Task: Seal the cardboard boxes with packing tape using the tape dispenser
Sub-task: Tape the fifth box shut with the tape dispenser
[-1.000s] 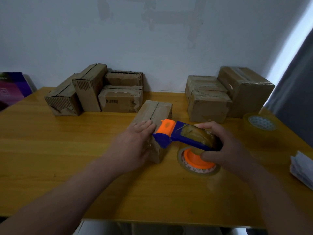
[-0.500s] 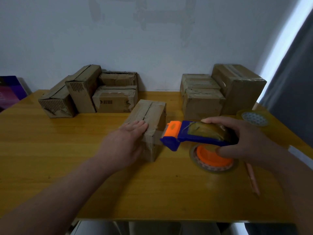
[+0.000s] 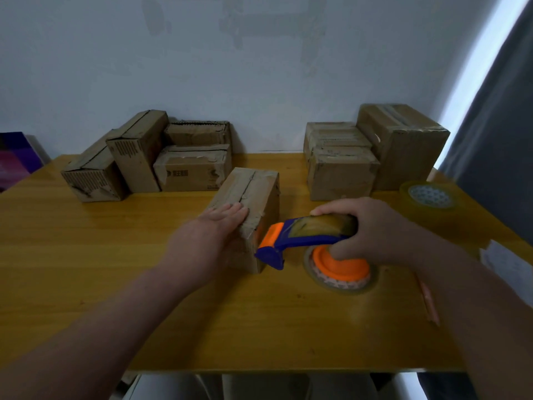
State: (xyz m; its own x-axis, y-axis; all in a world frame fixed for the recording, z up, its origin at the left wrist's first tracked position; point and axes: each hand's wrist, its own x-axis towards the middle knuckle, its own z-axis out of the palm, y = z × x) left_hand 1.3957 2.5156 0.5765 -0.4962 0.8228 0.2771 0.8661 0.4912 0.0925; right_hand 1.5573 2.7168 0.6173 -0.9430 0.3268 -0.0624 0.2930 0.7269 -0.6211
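Head view: tape dispenser (image 3: 313, 235) has dropped lower against the box (image 3: 255, 190) end.

The tape dispenser (image 3: 305, 241) at centre is blue with an orange nose and hub. The cardboard box (image 3: 253, 192) beside it is dull brown. The table (image 3: 86, 255) is honey-yellow wood grain. At right, a yellowish tape roll (image 3: 429, 196) has a white honeycomb-patterned core.

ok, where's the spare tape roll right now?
Head view, far right: the spare tape roll lies flat on the table beside the right-hand boxes, beyond the right hand holding the tape dispenser.
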